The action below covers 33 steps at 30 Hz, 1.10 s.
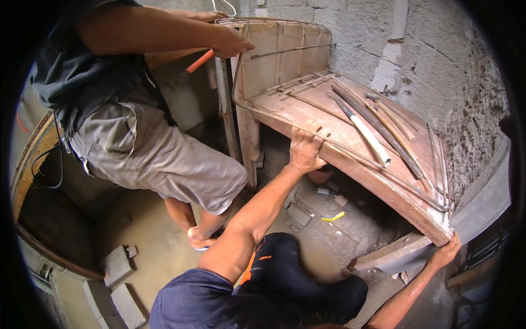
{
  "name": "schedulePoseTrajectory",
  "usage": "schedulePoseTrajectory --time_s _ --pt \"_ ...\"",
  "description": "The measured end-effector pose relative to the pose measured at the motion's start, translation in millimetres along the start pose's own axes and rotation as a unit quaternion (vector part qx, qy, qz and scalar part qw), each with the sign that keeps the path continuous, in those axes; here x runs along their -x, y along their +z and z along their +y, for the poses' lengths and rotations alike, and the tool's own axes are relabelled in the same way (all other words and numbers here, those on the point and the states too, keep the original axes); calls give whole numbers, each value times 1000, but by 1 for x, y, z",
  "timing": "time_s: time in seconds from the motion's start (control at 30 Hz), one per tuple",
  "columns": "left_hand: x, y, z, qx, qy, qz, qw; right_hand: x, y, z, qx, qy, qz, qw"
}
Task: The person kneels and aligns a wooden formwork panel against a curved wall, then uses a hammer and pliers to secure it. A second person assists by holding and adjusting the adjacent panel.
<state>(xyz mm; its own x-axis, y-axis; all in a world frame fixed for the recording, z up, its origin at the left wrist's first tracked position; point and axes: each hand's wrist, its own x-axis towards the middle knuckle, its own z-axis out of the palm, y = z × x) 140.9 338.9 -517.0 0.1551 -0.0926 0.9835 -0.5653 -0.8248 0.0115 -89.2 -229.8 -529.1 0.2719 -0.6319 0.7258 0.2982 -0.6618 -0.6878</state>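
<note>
My left hand (307, 150) grips the front edge of a wedge-shaped wooden formwork platform (285, 114), its fingers hooked over the top. At the platform's right corner, my right hand (446, 252) is closed around the edge of the same timber. Bent steel rebar (378, 171) runs along the front edge and rises at the left end. Loose wooden sticks (378, 120) and a pale tube (370, 140) lie on top. The undersides of both my hands are partly hidden.
A co-worker (142, 131) stands at the left, hands (233, 43) at the upper formwork beside an orange-handled tool (200, 61). A rough block wall (361, 33) rises behind. Concrete blocks (118, 267) lie at lower left. Rubble and a yellow scrap (333, 217) lie beneath the platform.
</note>
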Motion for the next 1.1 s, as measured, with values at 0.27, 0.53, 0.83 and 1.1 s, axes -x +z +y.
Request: schedulePoseTrajectory --time_s 0.27,0.53,0.83,1.1 --pt "-1 -2 1 -10 4 1 1000 1 1 3 -7 -9 3 1000" --pt "0 0 0 -17 4 -6 1000 0 1 8 4 4 5 1000" --pt "-1 1 -1 -22 15 6 1000 2 0 4 24 -15 4 1000" --pt "-1 -1 1 -11 10 3 1000 0 1 13 13 -17 0 1000"
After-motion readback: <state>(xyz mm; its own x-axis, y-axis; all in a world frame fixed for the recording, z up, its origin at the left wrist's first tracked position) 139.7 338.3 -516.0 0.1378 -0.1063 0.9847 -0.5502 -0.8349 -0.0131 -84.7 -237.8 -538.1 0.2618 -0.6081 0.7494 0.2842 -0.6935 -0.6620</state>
